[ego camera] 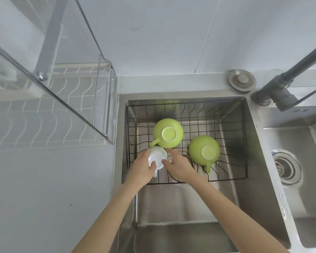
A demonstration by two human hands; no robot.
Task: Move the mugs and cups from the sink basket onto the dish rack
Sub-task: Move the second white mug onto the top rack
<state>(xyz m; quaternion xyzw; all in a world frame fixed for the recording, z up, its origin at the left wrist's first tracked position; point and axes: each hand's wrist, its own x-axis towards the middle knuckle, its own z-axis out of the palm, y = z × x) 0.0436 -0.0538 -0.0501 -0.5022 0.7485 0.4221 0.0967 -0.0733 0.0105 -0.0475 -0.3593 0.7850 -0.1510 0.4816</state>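
Note:
A black wire basket sits in the left steel sink. Two green mugs lie upside down in it: one at the back left, the other to the right with its handle pointing toward me. At the basket's front left, my left hand grips a white cup, bottom up, with the thumb on its base. My right hand is beside the cup on the right, fingers spread, its thumb near the cup's edge. The white dish rack stands on the counter to the left.
A metal rack frame with a tall post rises over the dish rack's near side. A grey faucet stands at the back right, a round metal cap behind the sink, and a second sink with a drain at the right.

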